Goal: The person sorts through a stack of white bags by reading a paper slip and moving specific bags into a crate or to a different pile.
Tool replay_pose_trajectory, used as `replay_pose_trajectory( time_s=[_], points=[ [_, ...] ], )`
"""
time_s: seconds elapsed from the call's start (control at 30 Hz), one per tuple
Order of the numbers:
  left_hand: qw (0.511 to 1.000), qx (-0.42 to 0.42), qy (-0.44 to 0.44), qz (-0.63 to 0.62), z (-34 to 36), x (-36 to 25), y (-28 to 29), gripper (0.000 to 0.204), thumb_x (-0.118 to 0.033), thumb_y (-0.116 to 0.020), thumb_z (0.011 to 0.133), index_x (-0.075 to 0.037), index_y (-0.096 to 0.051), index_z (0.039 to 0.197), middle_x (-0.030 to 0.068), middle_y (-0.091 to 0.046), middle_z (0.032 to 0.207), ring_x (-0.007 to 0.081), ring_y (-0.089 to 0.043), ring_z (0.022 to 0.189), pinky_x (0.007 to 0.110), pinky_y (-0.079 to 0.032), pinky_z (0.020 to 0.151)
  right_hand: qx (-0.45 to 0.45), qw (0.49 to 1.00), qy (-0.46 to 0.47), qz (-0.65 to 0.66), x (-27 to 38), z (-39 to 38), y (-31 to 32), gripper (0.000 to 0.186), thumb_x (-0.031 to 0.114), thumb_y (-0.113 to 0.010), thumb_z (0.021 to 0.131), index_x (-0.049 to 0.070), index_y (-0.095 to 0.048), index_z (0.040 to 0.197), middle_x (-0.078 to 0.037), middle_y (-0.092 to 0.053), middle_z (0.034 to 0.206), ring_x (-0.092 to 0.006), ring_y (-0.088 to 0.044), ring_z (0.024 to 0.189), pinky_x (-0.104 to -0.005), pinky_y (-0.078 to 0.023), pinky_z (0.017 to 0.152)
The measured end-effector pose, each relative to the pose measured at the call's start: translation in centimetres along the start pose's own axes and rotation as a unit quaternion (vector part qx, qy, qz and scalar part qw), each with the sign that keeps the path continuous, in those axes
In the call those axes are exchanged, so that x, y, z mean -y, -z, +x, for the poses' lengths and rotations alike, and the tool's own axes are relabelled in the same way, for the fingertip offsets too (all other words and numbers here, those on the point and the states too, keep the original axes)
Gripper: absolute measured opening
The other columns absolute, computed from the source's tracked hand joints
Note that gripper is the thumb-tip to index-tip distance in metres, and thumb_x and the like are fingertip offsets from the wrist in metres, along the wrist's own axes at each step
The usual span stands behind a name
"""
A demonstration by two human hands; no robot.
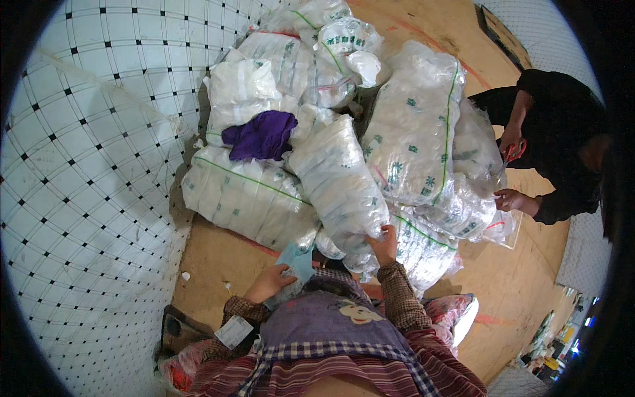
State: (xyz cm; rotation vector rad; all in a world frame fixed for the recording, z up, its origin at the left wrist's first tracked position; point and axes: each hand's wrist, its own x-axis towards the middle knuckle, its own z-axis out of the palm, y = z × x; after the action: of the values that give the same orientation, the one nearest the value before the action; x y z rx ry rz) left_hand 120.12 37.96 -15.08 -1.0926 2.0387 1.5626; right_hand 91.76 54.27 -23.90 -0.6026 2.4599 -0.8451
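Note:
My left hand is closed on a thin, light blue sheet that looks like plastic or soft cloth. My right hand pinches the lower end of a clear plastic bag packed with white, soft-looking contents. That bag leans on the pile, slanting away from me. To its left lies a long clear bag with a green seal line. A larger bag with green prints stands to its right, above another green-lined bag. A crumpled purple cloth rests on the pile.
At the right a co-worker in black holds red-handled scissors and touches a bag at the pile's edge. A white wall with a black-dotted grid rises at the left. A dark tray-like object lies at lower left.

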Motion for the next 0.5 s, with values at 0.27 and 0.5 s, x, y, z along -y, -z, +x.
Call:
replay_pose_trajectory(
  time_s=[0.27,0.5],
  points=[
    [0.999,-0.005,0.053,-0.007,-0.1,-2.5,1.0,0.054,-0.031,-0.062,0.073,0.008,-0.049,0.109,0.0251,-0.054,0.103,0.0315,-0.055,0.092,0.037,-0.043,0.077,-0.001,0.993,-0.117,0.015,1.1,-1.2,1.1,0.081,0.028,-0.076,0.057,-0.001,-0.030,0.117,-0.021,-0.041,0.104,-0.0333,-0.045,0.094,-0.0395,-0.040,0.080],
    [0.989,-0.028,0.144,0.029,-0.8,-0.9,0.7,0.057,-0.034,-0.063,0.072,0.004,-0.049,0.112,0.0215,-0.053,0.108,0.0298,-0.053,0.097,0.037,-0.043,0.079,0.007,0.968,0.146,-0.202,10.0,0.6,1.7,0.076,0.024,-0.072,0.057,0.004,-0.034,0.120,-0.017,-0.036,0.116,-0.0357,-0.038,0.105,-0.0441,-0.032,0.088]
  ],
)
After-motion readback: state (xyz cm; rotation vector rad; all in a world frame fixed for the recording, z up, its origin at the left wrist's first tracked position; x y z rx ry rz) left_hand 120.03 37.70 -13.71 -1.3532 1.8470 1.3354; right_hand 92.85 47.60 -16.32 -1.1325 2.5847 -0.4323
